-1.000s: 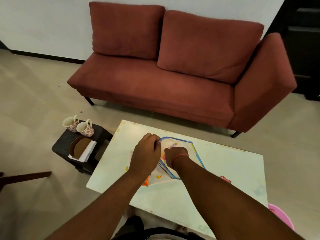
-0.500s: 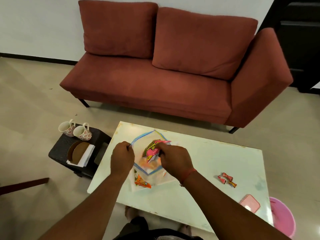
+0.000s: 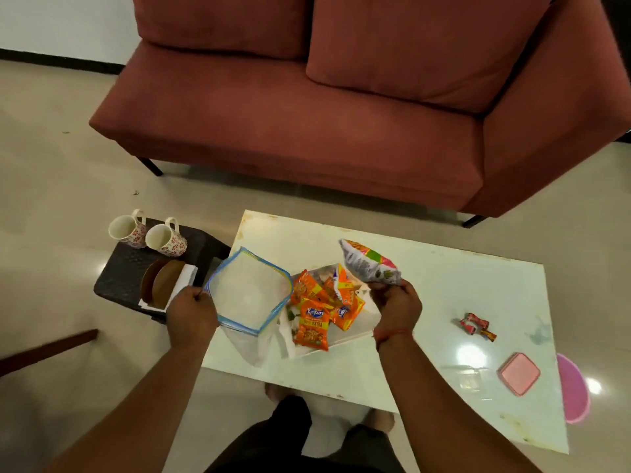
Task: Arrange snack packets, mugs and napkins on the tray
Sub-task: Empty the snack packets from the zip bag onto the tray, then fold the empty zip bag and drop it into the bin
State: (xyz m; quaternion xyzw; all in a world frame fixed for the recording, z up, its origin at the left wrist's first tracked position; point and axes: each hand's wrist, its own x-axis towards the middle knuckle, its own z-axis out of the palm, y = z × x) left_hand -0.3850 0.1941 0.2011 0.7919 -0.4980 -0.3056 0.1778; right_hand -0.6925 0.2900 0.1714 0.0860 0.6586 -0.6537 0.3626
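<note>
Left hand [image 3: 191, 314] pinches zip bag [image 3: 249, 291] rim | right hand [image 3: 396, 307] pinches snack packet [image 3: 370, 262] by its lower seam, above worktop [image 3: 426, 291] | orange packets [image 3: 321, 312] piled on clear tray [image 3: 367, 324] | judged light, crinkly, slippery; seam grip best | open room rightward; near edge close.

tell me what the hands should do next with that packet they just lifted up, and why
Probably lower the silver-and-pink packet in the right hand onto the clear tray beside the orange packets already lying there. It is held above the tray, while the left hand holds the blue-rimmed bag open, and that bag looks empty.
</note>
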